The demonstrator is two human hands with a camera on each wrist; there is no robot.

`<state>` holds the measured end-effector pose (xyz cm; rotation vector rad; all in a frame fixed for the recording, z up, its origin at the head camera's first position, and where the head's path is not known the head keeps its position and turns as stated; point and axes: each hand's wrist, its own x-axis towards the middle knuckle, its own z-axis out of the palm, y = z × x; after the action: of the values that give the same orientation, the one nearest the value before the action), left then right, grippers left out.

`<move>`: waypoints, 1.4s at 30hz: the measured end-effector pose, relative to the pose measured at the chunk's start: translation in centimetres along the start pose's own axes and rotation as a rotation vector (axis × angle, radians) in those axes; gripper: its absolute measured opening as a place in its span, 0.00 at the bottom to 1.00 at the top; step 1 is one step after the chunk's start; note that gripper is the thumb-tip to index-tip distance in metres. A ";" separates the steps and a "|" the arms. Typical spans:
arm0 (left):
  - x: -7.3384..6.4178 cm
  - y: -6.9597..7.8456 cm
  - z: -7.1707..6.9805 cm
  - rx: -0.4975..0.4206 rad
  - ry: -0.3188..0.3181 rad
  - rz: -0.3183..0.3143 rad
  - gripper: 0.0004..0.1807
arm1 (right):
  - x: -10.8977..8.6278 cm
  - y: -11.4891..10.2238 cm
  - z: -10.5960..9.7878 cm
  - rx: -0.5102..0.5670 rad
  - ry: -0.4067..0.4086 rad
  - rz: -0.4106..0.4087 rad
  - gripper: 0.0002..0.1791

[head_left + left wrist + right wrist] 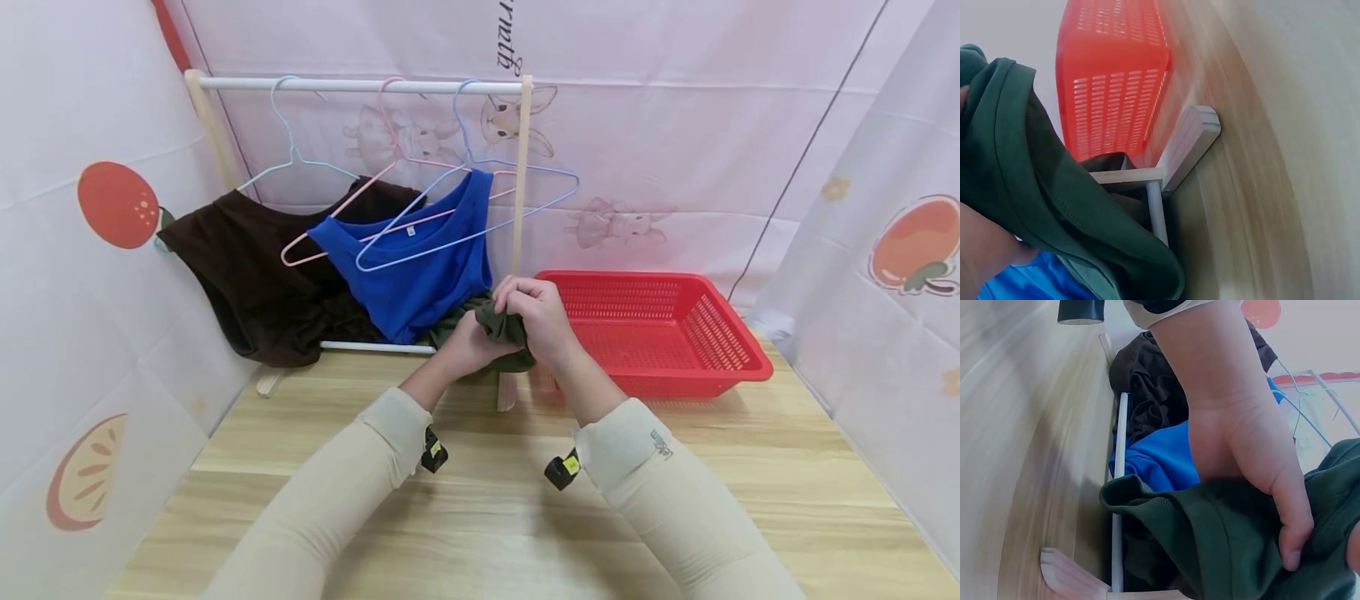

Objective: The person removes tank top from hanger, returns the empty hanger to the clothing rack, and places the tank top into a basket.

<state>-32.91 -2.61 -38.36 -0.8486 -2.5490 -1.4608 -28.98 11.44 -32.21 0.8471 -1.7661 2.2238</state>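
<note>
Green cloth (501,325) droops downward (long axis unclear), closed fingers (525,287) of left hand (461,345) and right hand (543,317) gripping it.

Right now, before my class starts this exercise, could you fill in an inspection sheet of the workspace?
Surface: wood-grain tabletop.
Job's things: dark green garment, bunched; brown garment and blue garment on the rack; red basket to the right.
Clutter: nothing seen.
Grips: left grip and right grip both hold the dark green garment.
Cables: thin dark line on the backdrop; cable or seam, cannot tell.
Surroundings: printed fabric backdrop on three sides.
</note>
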 end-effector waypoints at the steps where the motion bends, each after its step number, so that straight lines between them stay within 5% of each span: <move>1: -0.1 0.0 0.0 0.016 0.011 -0.007 0.25 | -0.1 0.0 0.0 -0.009 -0.013 -0.003 0.19; 8: -0.5 -0.2 0.3 0.050 0.107 -0.036 0.21 | -0.5 0.5 -0.7 -0.175 -0.054 -0.053 0.18; 13: -0.6 -0.5 0.5 0.123 0.226 0.073 0.11 | -0.7 1.7 -1.2 -0.471 -0.018 -0.087 0.21; 17: -0.4 -0.8 0.5 0.109 0.262 0.122 0.10 | -1.0 2.5 -1.6 -0.630 -0.008 -0.126 0.22; 22: 0.1 -0.3 -0.2 -0.017 0.234 0.067 0.18 | -1.0 3.1 -2.5 -0.720 -0.035 -0.062 0.22; 25: 0.2 0.2 -0.9 -0.063 0.216 0.020 0.25 | -0.9 3.2 -3.0 -0.729 -0.089 0.037 0.36; 32: 0.7 0.8 -2.0 -0.061 0.193 0.014 0.36 | -0.4 3.3 -3.4 -0.667 -0.247 0.190 0.56; 42: 0.3 1.0 -3.6 -0.024 0.005 0.026 0.54 | -0.1 5.0 -3.2 -0.632 -0.309 0.219 0.69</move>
<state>-33.33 -5.03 -35.55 -0.8773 -2.5126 -1.4865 -32.32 13.06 -36.90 0.9024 -2.6011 1.5087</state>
